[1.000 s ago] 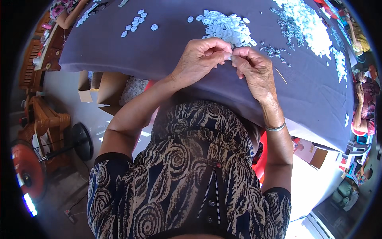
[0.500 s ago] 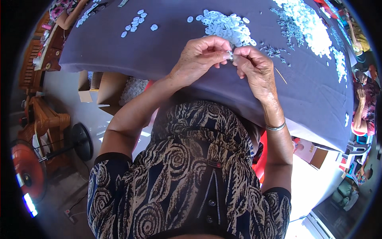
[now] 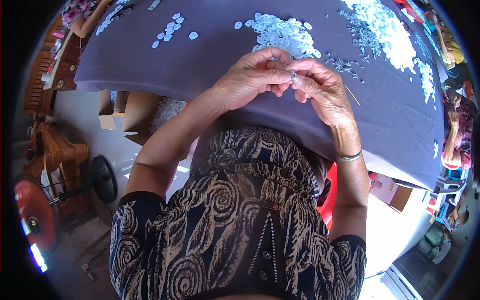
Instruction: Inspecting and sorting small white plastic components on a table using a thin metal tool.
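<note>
My left hand [image 3: 252,79] and my right hand [image 3: 324,89] meet above the near part of the table, fingertips pinched together. Between them is a small whitish piece [image 3: 293,75], mostly covered by thumbs and fingers, so its exact shape cannot be made out. Just beyond my hands lies a heap of white oval plastic pieces with holes [image 3: 285,34]. To the right of that heap are scattered small grey metal parts [image 3: 344,65], which look like screws. A thin wooden stick [image 3: 352,95] rests beside my right wrist.
A dark cloth covers the table [image 3: 125,60]. Several loose white ovals [image 3: 168,31] lie at the left, and a large bright pile of white pieces [image 3: 392,37] at the far right. Open cardboard boxes [image 3: 137,111] stand below the left edge. Other people sit at both sides.
Both hands have shifted slightly toward me, and the right has turned so its fingers close over the small piece more. The piece is still held between the fingertips.
</note>
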Available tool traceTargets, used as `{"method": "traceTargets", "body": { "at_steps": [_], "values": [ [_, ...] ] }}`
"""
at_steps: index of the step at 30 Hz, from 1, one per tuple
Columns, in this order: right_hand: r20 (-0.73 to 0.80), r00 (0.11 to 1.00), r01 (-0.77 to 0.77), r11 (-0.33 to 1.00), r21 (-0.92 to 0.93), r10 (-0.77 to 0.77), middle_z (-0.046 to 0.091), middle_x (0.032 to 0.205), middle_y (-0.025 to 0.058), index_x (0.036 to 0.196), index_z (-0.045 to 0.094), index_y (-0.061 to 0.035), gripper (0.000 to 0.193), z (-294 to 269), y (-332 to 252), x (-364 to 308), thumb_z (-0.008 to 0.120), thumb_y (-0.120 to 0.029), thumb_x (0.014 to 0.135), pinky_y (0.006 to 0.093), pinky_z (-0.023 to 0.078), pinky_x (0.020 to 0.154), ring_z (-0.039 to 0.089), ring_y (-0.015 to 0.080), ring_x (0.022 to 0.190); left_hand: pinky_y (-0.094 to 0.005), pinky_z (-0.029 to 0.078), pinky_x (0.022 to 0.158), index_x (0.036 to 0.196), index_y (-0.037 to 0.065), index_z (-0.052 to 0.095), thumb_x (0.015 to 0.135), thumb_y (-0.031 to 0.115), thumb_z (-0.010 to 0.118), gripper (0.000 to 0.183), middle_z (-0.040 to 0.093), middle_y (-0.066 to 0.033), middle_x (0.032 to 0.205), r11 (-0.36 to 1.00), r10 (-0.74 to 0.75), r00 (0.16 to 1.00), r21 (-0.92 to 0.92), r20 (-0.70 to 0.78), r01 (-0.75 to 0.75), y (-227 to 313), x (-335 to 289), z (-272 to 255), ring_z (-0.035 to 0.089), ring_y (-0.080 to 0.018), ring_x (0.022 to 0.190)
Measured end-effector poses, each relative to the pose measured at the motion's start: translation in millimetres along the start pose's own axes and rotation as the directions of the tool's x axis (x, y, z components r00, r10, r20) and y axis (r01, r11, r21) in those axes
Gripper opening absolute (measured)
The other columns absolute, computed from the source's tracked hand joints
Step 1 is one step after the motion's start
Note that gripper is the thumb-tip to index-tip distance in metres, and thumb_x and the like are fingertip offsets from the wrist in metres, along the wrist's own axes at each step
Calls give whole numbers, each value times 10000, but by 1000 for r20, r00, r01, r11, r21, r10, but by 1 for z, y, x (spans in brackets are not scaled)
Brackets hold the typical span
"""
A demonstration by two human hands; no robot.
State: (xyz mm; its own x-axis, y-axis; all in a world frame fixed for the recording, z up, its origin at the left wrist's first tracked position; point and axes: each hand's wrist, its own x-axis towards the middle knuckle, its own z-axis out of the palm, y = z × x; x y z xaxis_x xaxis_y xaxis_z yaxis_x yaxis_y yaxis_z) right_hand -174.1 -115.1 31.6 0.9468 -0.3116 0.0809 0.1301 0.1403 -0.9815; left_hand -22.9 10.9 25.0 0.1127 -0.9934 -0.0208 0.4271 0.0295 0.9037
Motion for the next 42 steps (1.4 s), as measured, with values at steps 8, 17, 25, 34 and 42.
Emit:
{"method": "traceTargets", "body": {
  "at_steps": [8, 17, 25, 34, 42],
  "values": [
    [-67, 997, 28, 985, -171, -40, 595, 798, 15, 977, 623, -24, 109, -1, -2, 0, 611, -75, 881, 204, 422, 551, 507, 62, 649, -257, 473, 686, 1004, 41, 616, 880, 112, 616, 144, 607, -42, 924, 963, 98, 990, 262, -101, -69, -1, -2, 1, 572, -108, 797],
    [-198, 980, -71, 953, -293, 12, 582, 758, 4, 912, 636, -12, 82, 1, -4, -1, 619, -82, 874, 200, 417, 539, 495, 53, 607, -220, 501, 685, 1027, -14, 602, 879, 33, 592, 155, 638, -42, 911, 868, 281, 952, 455, -124, -198, -6, -3, 10, 611, -86, 825],
    [-208, 978, -45, 934, -354, -31, 564, 740, -16, 900, 620, -18, 53, 9, 0, -1, 601, -63, 881, 199, 396, 511, 471, 33, 596, -222, 516, 689, 1014, 3, 611, 847, 5, 628, 168, 638, -40, 917, 843, 325, 935, 491, -140, -219, -13, -2, 3, 634, -103, 816],
    [-157, 985, -2, 907, -421, -70, 583, 789, -15, 935, 603, -29, 51, 9, -1, -2, 574, -34, 893, 189, 410, 531, 474, 31, 628, -238, 495, 642, 1001, 24, 616, 846, 30, 643, 157, 630, -37, 925, 922, 233, 958, 352, -169, -162, -14, -1, 3, 643, -133, 797],
    [-180, 982, -15, 934, -357, -53, 604, 824, -13, 1011, 594, -31, 117, -5, -10, -4, 579, -62, 899, 193, 428, 590, 500, 42, 683, -236, 485, 645, 963, 20, 620, 853, 44, 640, 115, 626, -48, 919, 912, 249, 961, 362, -118, -192, -10, -2, 6, 633, -134, 790]
  ]
}}
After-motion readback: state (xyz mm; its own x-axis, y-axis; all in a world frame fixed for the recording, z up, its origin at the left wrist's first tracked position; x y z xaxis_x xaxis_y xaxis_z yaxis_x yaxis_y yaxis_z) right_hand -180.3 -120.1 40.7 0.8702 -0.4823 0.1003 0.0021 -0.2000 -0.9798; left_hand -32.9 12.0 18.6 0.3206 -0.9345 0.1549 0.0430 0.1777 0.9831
